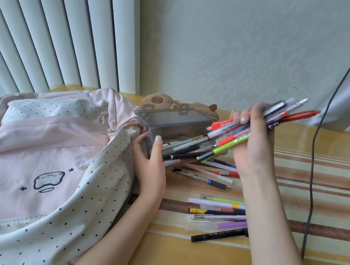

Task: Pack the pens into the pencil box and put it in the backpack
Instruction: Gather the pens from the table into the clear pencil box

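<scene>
Feeding a fat bundle of pens [256, 129] into the box [176, 130] with the right hand [254, 147]; fingers are clenched round the bundle mid-shaft, tips aimed down-left at the box mouth. Left hand [150, 162] braces the box at its near left wall, thumb and fingers pressed on it, grasping the wall rather than any pen. Box sits on the table [325, 218] just beside the backpack [39, 159], lid [171, 116] hinged up behind. Some pens already lie in the box, ends poking out over the rim.

Risks, as I judge them:
- Bundle is splayed, not aligned; lower pens may catch the rim or the ones already sticking out and fan onto the table.
- Too many at once: the grip may slip and outer pens drop.
- Pushing sideways could slide or tip the box if the left hand eases off.
- Lid may not close over protruding ends.
- Loose pens [218, 216] lie near the right forearm and could get swept off.
- Cable [313, 172] hangs close to the right; a snag seems unlikely.

Backpack opening isn't clearly visible.
</scene>
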Available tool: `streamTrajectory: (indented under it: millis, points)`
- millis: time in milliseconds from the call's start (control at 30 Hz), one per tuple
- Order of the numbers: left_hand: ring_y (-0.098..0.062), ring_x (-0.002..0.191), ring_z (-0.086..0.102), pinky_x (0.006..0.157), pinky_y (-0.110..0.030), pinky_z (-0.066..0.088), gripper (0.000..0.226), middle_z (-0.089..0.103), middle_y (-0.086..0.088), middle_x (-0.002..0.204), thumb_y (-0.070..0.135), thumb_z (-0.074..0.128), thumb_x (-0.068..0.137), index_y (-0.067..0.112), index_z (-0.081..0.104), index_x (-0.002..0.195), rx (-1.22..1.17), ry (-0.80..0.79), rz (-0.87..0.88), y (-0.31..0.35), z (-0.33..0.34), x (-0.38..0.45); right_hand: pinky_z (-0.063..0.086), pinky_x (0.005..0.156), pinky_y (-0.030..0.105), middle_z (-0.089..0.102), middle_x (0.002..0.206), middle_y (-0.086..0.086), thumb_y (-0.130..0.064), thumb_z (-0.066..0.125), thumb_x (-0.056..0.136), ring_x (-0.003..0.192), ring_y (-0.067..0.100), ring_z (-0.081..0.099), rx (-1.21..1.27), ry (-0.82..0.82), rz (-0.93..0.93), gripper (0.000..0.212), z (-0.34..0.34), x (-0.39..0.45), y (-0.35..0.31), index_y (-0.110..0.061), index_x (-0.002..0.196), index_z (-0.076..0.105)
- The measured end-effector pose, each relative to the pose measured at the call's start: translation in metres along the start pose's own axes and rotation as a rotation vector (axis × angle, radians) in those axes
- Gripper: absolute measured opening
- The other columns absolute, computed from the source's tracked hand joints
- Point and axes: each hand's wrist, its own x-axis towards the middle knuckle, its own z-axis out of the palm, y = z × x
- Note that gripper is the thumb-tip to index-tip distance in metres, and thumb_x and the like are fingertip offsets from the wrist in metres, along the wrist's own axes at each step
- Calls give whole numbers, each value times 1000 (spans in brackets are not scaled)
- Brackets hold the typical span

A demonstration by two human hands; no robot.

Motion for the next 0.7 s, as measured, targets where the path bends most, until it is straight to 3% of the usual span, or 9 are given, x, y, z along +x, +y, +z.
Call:
streamTrajectory:
  millis: [67, 167, 300, 367, 433, 500, 567, 600, 700]
  points:
    - [-2, 112, 49, 87, -12, 35, 22, 54, 9, 119, 25, 55, 94, 22, 51, 115, 23, -65, 12, -1, 0, -2, 49, 76, 25, 49, 58, -7, -32, 61, 78, 60, 11, 49, 150, -19, -9, 20, 2, 3, 2, -19, 74, 46]
    - [8, 100, 50, 84, -12, 37, 18, 54, 19, 105, 25, 55, 94, 24, 52, 112, 41, -140, 16, -3, 2, -3, 49, 78, 25, 56, 61, -7, -31, 62, 77, 65, 11, 55, 64, -41, -25, 15, -3, 2, 11, -20, 73, 52]
    - [-7, 107, 55, 91, -23, 39, 18, 58, 8, 109, 29, 55, 94, 23, 52, 111, 57, -160, -57, -7, 5, -1, 48, 73, 15, 64, 69, -8, -32, 72, 72, 66, 4, 63, -575, -167, -49, 20, -6, -3, 16, -16, 72, 60]
    - [-14, 114, 53, 98, -28, 39, 20, 58, 1, 117, 31, 55, 94, 21, 52, 111, 49, -143, -99, -10, 5, 2, 44, 68, 10, 64, 72, -14, -30, 76, 72, 69, -2, 60, -979, -305, -100, 20, -1, -3, 15, -26, 70, 56]
    - [-15, 114, 54, 100, -32, 40, 21, 59, -2, 119, 31, 55, 94, 21, 52, 112, 66, -155, -94, -8, 5, 2, 45, 74, 26, 60, 77, -12, -39, 76, 72, 80, 9, 56, -1322, -446, -126, 26, 2, -3, 19, -33, 72, 51]
    - [-16, 108, 55, 96, -31, 42, 20, 60, -4, 116, 28, 53, 95, 17, 53, 112, 63, -163, -94, -6, 6, 0, 40, 83, 35, 56, 89, -10, -46, 74, 71, 88, 13, 47, -1575, -570, -120, 25, 2, -6, 30, -30, 80, 57]
    - [-18, 103, 59, 95, -35, 46, 30, 63, -7, 113, 34, 54, 91, 12, 56, 112, 28, -151, -178, -7, 7, 2, 29, 90, 33, 55, 103, -10, -50, 74, 70, 99, 14, 44, -1731, -611, -94, 34, -1, -11, 40, -31, 96, 63]
    - [-21, 103, 63, 95, -44, 49, 40, 66, -8, 112, 45, 55, 85, 14, 59, 110, 9, -146, -239, -6, 7, 2, 24, 89, 31, 54, 109, -12, -52, 74, 69, 105, 14, 44, -1768, -596, -81, 40, 0, -13, 42, -34, 103, 61]
    - [-30, 102, 68, 94, -58, 49, 61, 74, -8, 105, 74, 51, 68, 26, 71, 100, -36, -187, -346, -13, 6, 9, 23, 93, 33, 54, 115, -15, -57, 72, 67, 112, 12, 43, -1778, -540, -38, 45, -2, -11, 39, -40, 107, 59]
